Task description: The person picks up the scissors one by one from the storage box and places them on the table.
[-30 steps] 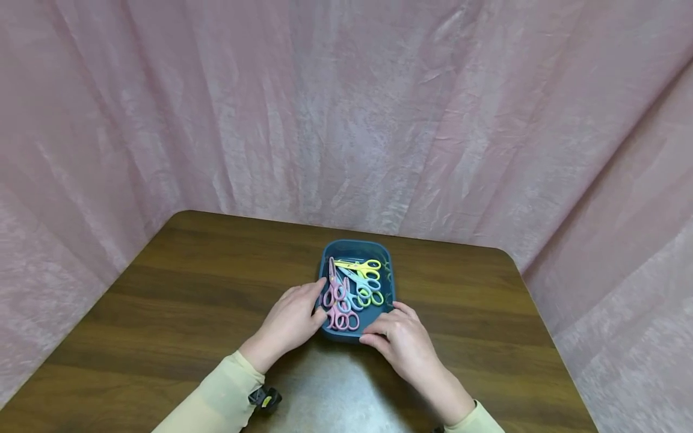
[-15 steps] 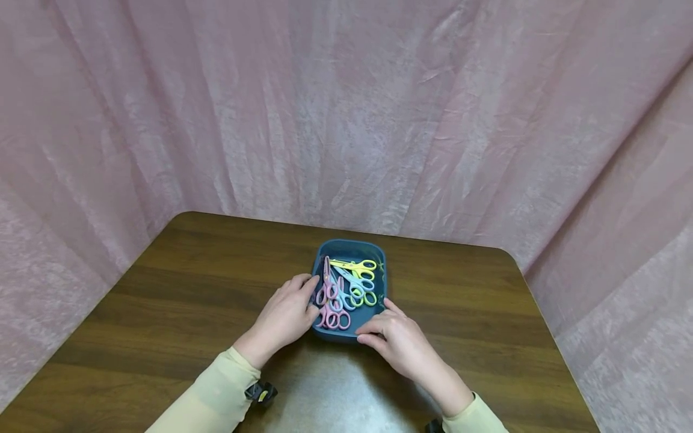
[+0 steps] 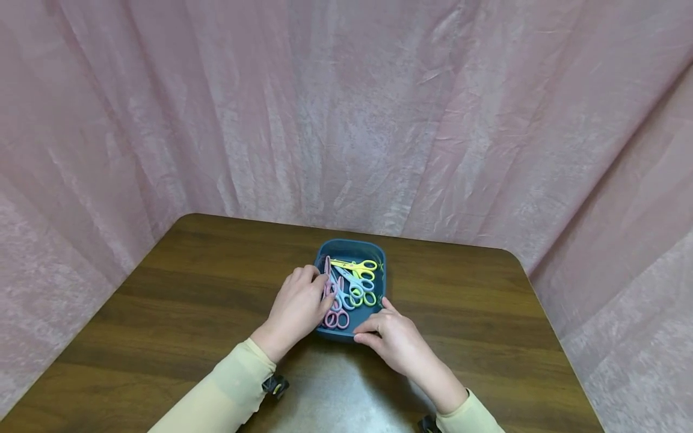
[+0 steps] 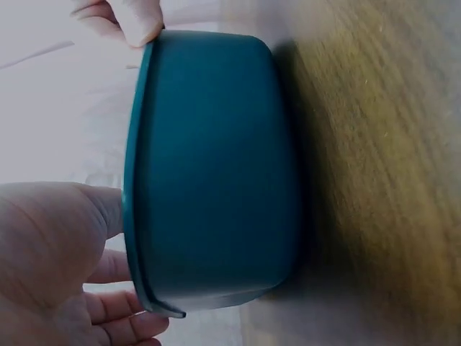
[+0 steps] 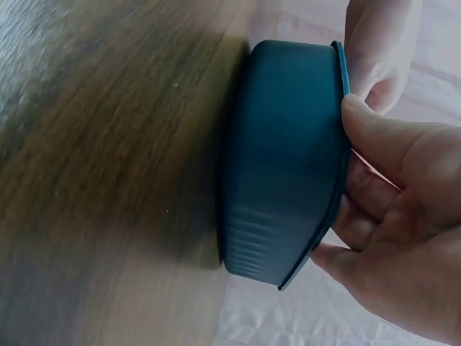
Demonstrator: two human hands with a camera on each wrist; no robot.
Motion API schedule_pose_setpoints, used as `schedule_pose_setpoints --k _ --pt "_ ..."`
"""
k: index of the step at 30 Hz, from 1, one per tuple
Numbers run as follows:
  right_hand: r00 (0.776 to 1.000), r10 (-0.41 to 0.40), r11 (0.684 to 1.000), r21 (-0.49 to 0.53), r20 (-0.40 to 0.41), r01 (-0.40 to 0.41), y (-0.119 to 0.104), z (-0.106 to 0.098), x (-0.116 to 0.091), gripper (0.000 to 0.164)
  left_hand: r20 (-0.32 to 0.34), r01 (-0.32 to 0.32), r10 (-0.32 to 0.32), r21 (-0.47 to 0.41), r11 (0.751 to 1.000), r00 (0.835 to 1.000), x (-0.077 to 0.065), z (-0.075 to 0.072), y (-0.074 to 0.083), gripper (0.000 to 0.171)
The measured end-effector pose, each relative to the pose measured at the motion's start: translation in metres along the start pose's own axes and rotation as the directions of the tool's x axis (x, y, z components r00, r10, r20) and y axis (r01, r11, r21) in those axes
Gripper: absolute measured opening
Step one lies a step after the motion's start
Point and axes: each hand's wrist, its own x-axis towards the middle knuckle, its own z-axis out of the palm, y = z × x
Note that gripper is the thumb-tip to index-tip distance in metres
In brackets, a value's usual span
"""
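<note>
A dark teal plastic bin [image 3: 355,338] stands on the table with several children's scissors in it. Yellow scissors [image 3: 357,266] and light blue scissors [image 3: 354,280] lie toward its middle, pink scissors [image 3: 337,319] along the left side. My left hand [image 3: 299,304] reaches over the left rim, thumb and index finger apart above the pink handles, partly hiding them. With thumb and fingers, my right hand [image 3: 397,341] pinches the near rim by the right corner, its little finger at the right side. The wrist views show the bin's outer wall [image 4: 216,158] and ribbed end [image 5: 252,241].
The brown wooden table [image 3: 216,270] extends on all sides of the bin, its far edge close behind it. Pink curtains [image 3: 346,120] hang behind and beside the table. A black wrist strap [image 3: 276,386] shows at the left sleeve.
The bin has shifted slightly left, then stayed. My left hand has moved from the left rim inward over the pink scissors. My right hand has kept its grip on the near rim.
</note>
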Motion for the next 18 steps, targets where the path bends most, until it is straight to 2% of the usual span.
schedule_pose_setpoints --k 3,11,18 --pt "1.000 0.011 1.000 0.001 0.007 -0.011 0.000 0.000 0.001 0.004 -0.002 -0.015 0.015 0.047 0.999 1.000 0.006 0.004 0.004 0.041" --pt "0.999 0.023 1.000 0.011 0.034 -0.023 -0.003 0.002 0.002 0.004 -0.023 -0.079 0.082 0.126 0.989 0.996 0.009 0.013 0.004 0.041" --pt "0.999 0.018 1.000 0.005 0.045 -0.018 -0.005 0.002 0.001 0.004 0.022 -0.081 0.078 0.156 0.984 0.997 0.011 0.019 0.005 0.039"
